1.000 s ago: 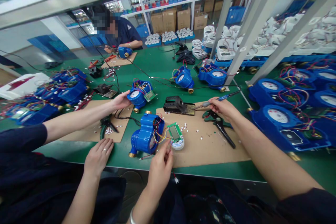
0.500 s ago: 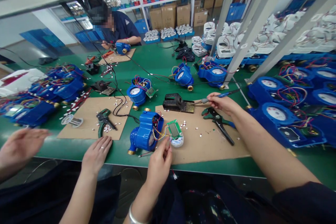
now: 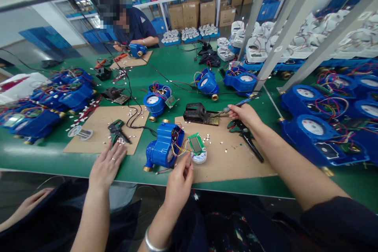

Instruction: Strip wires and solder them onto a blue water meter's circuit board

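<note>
My left hand is closed in a pinch on a thin wire, just below a green circuit board with a small display. A white connector dangles under the hand at the table edge. The board leans on a round whitish piece, and coloured wires join it to a blue water meter with brass ends. My right hand grips a soldering iron, its tip over the black soldering stand. Wire strippers lie below that hand on the cardboard.
A neighbour's hand rests by another pair of strippers and a solder spool. Across the green table a co-worker handles a blue meter. More meters stand right, beside metal posts.
The soldering iron and my right hand have shifted slightly left and tilted. The neighbour's other hand has dropped from the table edge to the lap. My left hand has barely moved.
</note>
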`<state>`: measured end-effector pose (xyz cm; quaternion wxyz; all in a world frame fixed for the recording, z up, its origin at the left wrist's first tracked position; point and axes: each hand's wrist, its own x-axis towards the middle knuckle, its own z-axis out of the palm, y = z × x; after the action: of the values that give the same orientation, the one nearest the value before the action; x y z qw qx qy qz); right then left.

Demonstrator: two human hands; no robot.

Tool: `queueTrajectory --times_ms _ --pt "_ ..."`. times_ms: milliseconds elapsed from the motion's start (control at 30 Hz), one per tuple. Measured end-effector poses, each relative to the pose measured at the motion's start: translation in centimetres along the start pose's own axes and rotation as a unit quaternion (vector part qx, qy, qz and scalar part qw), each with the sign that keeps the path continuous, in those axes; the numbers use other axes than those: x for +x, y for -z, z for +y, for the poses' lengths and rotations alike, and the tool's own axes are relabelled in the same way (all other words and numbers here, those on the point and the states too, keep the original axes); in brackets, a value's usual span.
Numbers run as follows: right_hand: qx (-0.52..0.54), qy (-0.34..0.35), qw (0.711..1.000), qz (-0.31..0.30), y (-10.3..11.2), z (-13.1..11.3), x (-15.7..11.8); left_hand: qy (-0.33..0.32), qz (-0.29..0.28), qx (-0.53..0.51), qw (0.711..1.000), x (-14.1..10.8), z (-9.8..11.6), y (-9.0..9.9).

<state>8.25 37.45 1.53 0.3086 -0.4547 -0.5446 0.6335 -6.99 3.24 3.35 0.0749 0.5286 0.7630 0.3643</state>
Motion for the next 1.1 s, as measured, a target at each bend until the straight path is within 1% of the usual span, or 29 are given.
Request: queueTrajectory --times_ms 33,100,200,233,267,300,333,400,500,633,700,767,833,867,967,1033,1100 --pt "-0.012 0.011 1.0 0.017 0.1 -0.1 0.0 0.004 0.002 0.001 1.0 0.3 -0.9 1.2" --pt "-0.034 0.034 0.998 0.049 0.4 -0.4 -0.2 0.002 0.016 0.004 1.0 1.3 -3.5 4.7" --pt "-0.053 0.057 0.994 0.082 0.9 -1.1 -0.4 0.026 0.048 0.006 0.998 3.3 -8.9 11.1" --pt "-0.055 0.058 0.993 0.088 0.8 -1.2 -0.3 0.034 0.038 -0.001 0.999 3.9 -10.6 12.7" --pt "-0.056 0.057 0.993 0.091 0.7 -1.3 -0.2 0.043 0.042 -0.004 0.998 4.3 -12.1 13.9" --pt "-0.055 0.053 0.993 0.092 0.4 -1.3 0.0 0.051 0.04 -0.009 0.998 4.5 -13.3 14.6" --pt "-0.054 0.049 0.993 0.093 0.0 -1.1 0.2 0.057 0.039 -0.015 0.998 4.6 -14.1 14.9" --pt "-0.053 0.041 0.994 0.092 -0.8 -0.7 0.6 0.057 0.042 -0.022 0.997 4.4 -15.0 14.7" --pt "-0.06 0.035 0.993 0.093 -1.4 -0.3 0.8 0.028 0.051 0.003 0.998 4.0 -15.2 14.0" --pt "-0.064 0.039 0.992 0.099 -0.4 -0.7 0.3 0.007 0.063 0.035 0.997 4.2 -14.9 14.7" --pt "-0.059 0.046 0.992 0.101 0.4 -1.1 0.1 0.004 0.07 0.034 0.997 4.5 -13.9 15.0" --pt "-0.046 0.043 0.994 0.094 1.0 -1.4 0.1 0.004 0.076 0.026 0.997 4.4 -11.8 14.3" --pt "-0.029 0.031 0.996 0.074 1.1 -1.5 0.3 0.015 0.074 0.009 0.997 3.9 -8.6 12.2" --pt "-0.02 0.023 0.998 0.06 1.0 -1.4 0.4 0.032 0.068 -0.003 0.997 3.3 -6.7 10.7" --pt "0.001 0.008 1.0 0.018 0.3 -1.0 0.7 0.029 0.025 -0.02 0.999 1.5 -1.7 5.4" --pt "0.006 0.005 1.0 -0.006 0.1 -0.7 0.6 0.03 -0.001 -0.032 0.999 0.5 0.4 2.5" --pt "0.005 0.005 1.0 -0.027 0.2 -0.7 0.3 0.035 -0.021 -0.044 0.998 0.0 1.5 0.8"
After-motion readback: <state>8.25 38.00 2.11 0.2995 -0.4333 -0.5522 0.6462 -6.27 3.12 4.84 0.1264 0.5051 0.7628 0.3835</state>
